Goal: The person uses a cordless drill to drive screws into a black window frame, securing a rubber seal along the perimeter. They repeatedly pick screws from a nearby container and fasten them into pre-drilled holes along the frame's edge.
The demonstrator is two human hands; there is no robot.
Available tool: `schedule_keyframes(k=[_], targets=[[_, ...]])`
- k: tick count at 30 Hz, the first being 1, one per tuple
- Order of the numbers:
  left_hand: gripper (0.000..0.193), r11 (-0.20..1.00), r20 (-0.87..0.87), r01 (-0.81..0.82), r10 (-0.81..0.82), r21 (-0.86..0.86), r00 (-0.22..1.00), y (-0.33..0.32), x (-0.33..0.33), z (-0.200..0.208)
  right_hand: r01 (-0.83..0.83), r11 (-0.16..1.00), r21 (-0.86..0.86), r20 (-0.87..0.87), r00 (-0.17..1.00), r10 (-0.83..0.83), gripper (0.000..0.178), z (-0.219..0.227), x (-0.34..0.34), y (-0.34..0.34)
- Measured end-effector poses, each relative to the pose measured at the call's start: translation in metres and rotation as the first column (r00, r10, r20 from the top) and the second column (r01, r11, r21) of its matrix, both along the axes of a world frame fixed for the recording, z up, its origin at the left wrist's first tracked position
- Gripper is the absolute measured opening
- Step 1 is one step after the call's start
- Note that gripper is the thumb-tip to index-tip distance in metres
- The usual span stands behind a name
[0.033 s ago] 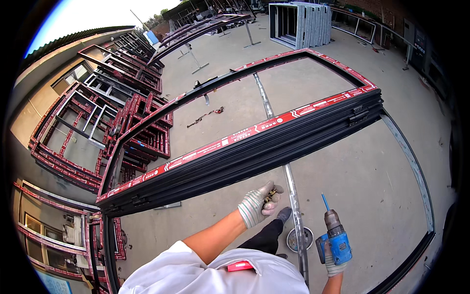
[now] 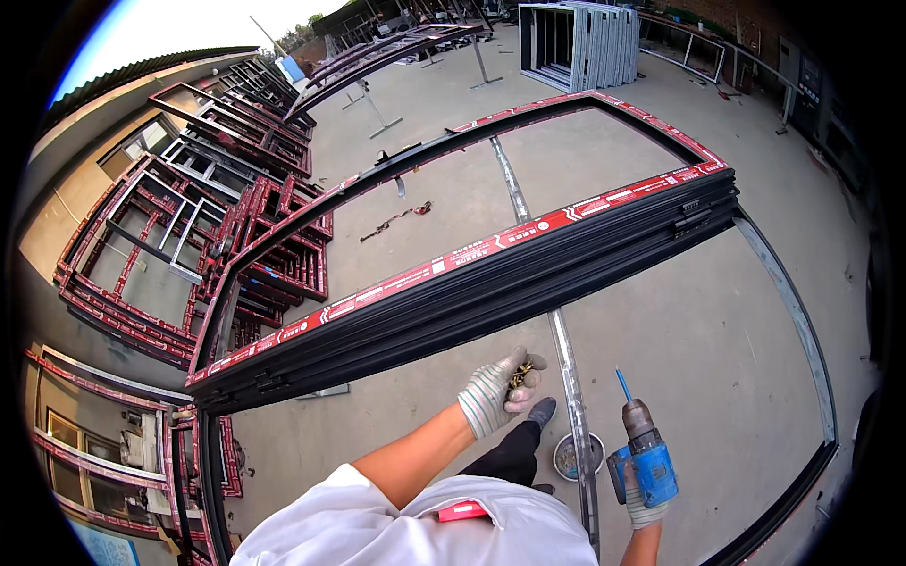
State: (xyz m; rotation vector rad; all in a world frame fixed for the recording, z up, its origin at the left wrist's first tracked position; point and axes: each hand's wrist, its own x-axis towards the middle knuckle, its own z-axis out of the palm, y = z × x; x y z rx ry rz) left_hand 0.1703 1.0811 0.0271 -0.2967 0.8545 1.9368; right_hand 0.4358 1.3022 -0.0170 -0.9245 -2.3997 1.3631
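My left hand, in a striped knit glove, is closed around a small bunch of brassy screws. It is in front of the near side of a large dark window frame, apart from it. The frame's upper face is covered with red printed film. My right hand, also gloved, grips a blue cordless drill. The drill's long blue bit points away from me and touches nothing. Most of the right hand's fingers are hidden behind the drill body.
A metal support bar passes beneath the frame. A round bowl with small pieces in it sits on the floor beside my foot. Red-filmed frames are stacked along the left wall. Grey frames stand at the back.
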Motion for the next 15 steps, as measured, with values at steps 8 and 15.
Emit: schedule_keyframes(k=[8, 15], targets=[[0.045, 0.959, -0.044, 0.019, -0.007, 0.283, 0.999, -0.069, 0.038, 0.029, -0.173, 0.973, -0.151, 0.041, 0.983, 0.181, 0.036, 0.027, 0.032, -0.087], [0.046, 0.963, -0.07, 0.118, -0.104, 0.242, 0.992, -0.102, 0.037, 0.022, -0.033, 0.49, -0.871, -0.079, 0.994, -0.073, 0.042, 0.016, 0.021, -0.143]])
